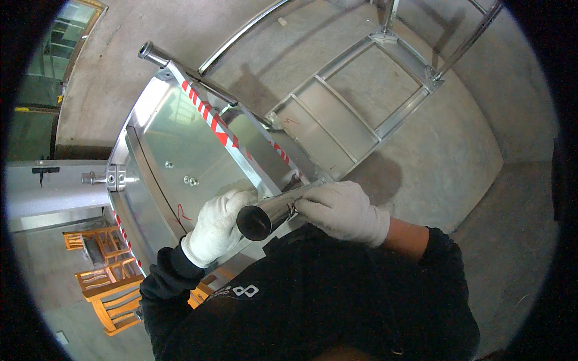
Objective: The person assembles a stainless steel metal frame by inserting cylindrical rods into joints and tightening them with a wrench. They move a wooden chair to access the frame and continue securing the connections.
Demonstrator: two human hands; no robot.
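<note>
A shiny round metal tube [277, 212] juts toward me, its dark hollow end facing my chest. It joins a metal frame with a bar in red-and-white striped tape [215, 123]. My right hand [343, 210], in a white knit glove, is closed on the tube's right side, fingertips pressed to the metal near a small fitting. My left hand [218, 224], gloved the same way, has its fingers curled in at the tube's left side, where the striped bar meets it. What those fingertips hold is hidden. A polished metal panel [186, 153] with small round studs lies beyond my left hand.
A ladder-like metal frame [376, 90] with legs stands at the upper right on the concrete floor [448, 159]. A capped tube end [150, 53] sticks out at the upper left. Wooden chairs [117, 304] stand at the lower left, near a white door [60, 189].
</note>
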